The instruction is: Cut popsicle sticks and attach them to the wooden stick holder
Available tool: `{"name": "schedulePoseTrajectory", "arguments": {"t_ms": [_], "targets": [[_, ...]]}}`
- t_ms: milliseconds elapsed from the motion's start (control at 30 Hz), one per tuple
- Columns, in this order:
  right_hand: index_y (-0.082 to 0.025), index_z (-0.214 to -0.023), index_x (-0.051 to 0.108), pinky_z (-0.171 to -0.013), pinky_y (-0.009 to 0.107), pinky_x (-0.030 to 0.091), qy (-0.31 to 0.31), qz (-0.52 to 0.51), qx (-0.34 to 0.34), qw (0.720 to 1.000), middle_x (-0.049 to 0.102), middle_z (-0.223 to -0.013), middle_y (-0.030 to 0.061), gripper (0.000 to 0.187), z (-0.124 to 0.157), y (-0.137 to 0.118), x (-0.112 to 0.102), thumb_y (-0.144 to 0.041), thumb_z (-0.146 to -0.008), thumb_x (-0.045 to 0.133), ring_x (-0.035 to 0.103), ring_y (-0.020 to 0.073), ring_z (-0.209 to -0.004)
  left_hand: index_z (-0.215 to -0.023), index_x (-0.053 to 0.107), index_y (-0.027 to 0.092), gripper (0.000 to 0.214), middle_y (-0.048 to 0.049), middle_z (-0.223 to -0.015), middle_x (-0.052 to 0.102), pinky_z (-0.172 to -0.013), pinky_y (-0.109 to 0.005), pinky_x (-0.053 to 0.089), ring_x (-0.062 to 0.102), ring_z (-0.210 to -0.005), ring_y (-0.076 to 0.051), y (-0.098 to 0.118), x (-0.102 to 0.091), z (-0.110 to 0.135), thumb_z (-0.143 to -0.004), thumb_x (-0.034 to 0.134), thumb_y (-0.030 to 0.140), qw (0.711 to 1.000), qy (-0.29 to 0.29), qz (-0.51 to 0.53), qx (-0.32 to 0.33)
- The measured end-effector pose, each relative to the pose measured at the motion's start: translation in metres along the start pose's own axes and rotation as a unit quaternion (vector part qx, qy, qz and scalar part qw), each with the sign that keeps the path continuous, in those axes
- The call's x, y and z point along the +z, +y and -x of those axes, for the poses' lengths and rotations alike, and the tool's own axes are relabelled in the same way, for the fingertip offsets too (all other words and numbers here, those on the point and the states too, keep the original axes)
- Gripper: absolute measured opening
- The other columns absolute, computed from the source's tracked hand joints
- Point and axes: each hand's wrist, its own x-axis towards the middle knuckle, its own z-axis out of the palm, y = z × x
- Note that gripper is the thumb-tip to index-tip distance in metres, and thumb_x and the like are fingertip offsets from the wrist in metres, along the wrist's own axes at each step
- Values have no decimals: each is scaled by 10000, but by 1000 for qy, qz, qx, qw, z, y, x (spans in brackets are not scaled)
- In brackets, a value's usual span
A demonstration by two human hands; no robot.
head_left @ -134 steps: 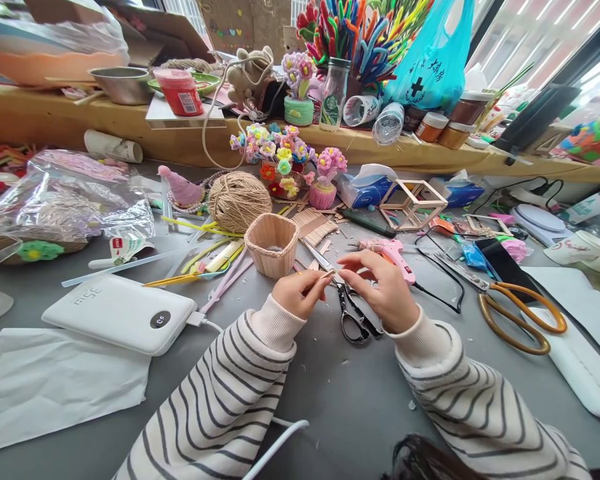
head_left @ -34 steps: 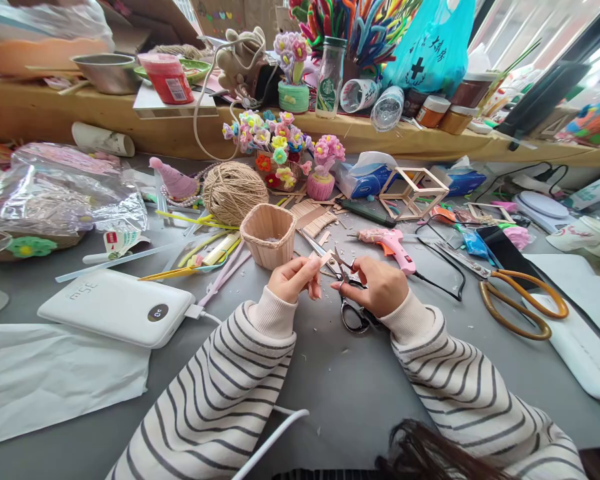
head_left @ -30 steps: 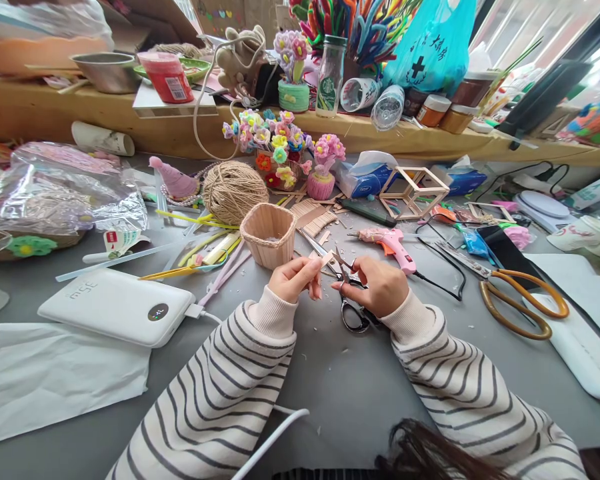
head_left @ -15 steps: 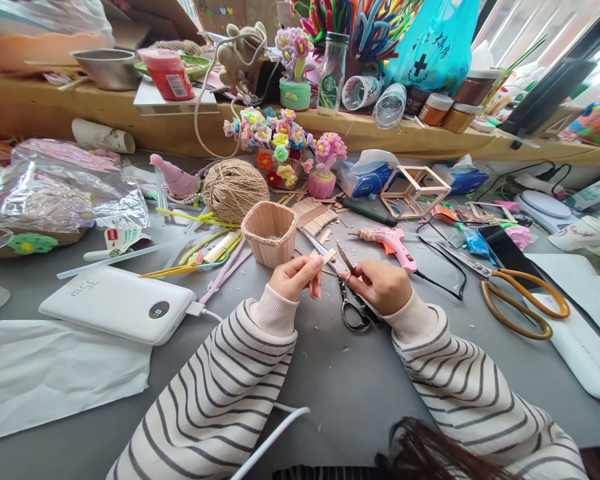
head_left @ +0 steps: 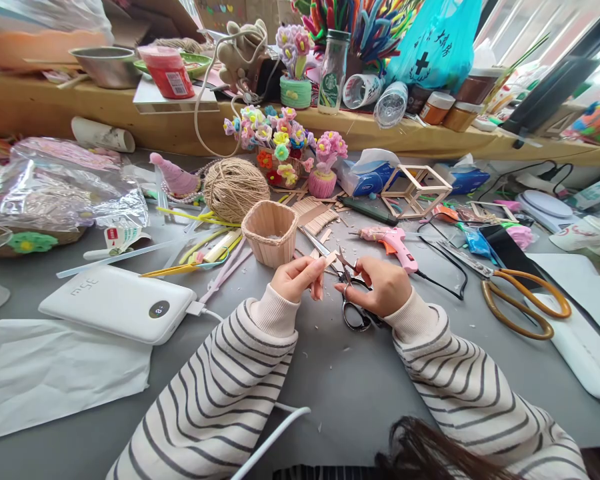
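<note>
The strip (head_left: 332, 258) sits in the small gap between the two hands. The left hand (head_left: 297, 278) is closer to it and pinches one end with thumb and finger. From that pinch, the strip's long side slants away from the body and a bit toward the right hand (head_left: 384, 285). That hand has its thumb and fingers spread a little around a small dark cutter (head_left: 349, 269). The cutter's blades are apart and point at the strip's free end, but I can't tell if they touch it. The strip is short, thin and flat, pale like bare wood, with straight sides; its tip is too small to see well. A wooden cup (head_left: 269, 241) stands just past the left hand, black scissors (head_left: 356, 315) lie under the right hand, and a pink glue gun (head_left: 395, 248) lies just past it.
</note>
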Motion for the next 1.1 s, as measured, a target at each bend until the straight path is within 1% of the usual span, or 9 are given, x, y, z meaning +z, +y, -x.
{"name": "schedulePoseTrajectory", "arguments": {"t_ms": [200, 367, 600, 733, 900, 967, 1000, 1067, 1100], "targets": [[-151, -606, 525, -428, 223, 283, -2, -3, 6, 1000, 432, -440, -24, 391, 1, 1, 1, -525, -713, 501, 387, 91, -398, -493, 491, 136, 353, 40, -369, 475, -362, -174, 315, 434, -330, -48, 1, 0, 0, -635, 614, 436, 1000, -8, 22, -9], [-148, -603, 527, -429, 224, 281, -1, -3, 1, 1000, 436, -440, -22, 389, 1, 1, 2, -519, -717, 502, 393, 91, -399, -483, 488, 134, 362, 37, -375, 484, -369, -178, 310, 434, -326, -44, 0, 0, 0, -638, 612, 436, 1000, -11, 11, -6], [-143, -579, 537, -421, 215, 285, 24, 20, -33, 999, 455, -419, -18, 415, 0, 1, 0, -508, -761, 462, 407, 87, -390, -474, 470, 141, 366, 42, -363, 461, -369, -185, 290, 419, -320, -44, 1, 0, 1, -668, 582, 430, 1000, -24, -1, -8], [-146, -553, 537, -418, 212, 286, 44, 35, -59, 997, 458, -395, -22, 429, -1, 3, 1, -496, -784, 448, 429, 87, -384, -465, 458, 146, 368, 47, -342, 440, -368, -182, 273, 398, -316, -37, 2, 1, 1, -703, 547, 412, 1000, -19, -16, -9], [-156, -512, 517, -439, 210, 291, 73, 37, -79, 994, 487, -397, -17, 381, -2, 4, 1, -381, -816, 472, 421, 80, -380, -462, 462, 145, 374, 49, -334, 441, -374, -182, 281, 389, -313, -33, 1, 1, 1, -699, 552, 421, 999, -15, -30, 2], [-161, -513, 501, -439, 210, 285, 67, 18, -61, 996, 472, -400, -22, 363, -2, 2, -1, -365, -812, 481, 405, 77, -384, -470, 471, 144, 371, 44, -352, 457, -375, -183, 293, 402, -323, -38, 0, 1, 1, -683, 567, 431, 1000, -10, -22, 4], [-164, -514, 486, -436, 209, 281, 56, -2, -39, 998, 455, -401, -28, 356, -2, 1, -2, -373, -802, 490, 391, 75, -385, -481, 481, 143, 362, 40, -364, 474, -376, -185, 300, 409, -329, -41, -1, 2, 1, -677, 574, 432, 1000, -4, -16, 6], [-170, -517, 440, -419, 206, 267, 7, -74, 31, 997, 402, -402, -46, 353, -2, -1, -5, -406, -770, 511, 348, 67, -380, -529, 526, 136, 319, 28, -400, 517, -383, -186, 315, 420, -344, -46, -2, 1, 1, -667, 592, 417, 1000, 16, -9, 18], [-175, -521, 415, -410, 205, 257, -28, -125, 72, 989, 373, -404, -55, 359, -2, -3, -7, -430, -754, 515, 324, 64, -378, -564, 553, 132, 289, 24, -419, 536, -390, -185, 322, 426, -353, -46, -2, 1, 0, -664, 602, 399, 999, 32, -11, 29]]}}
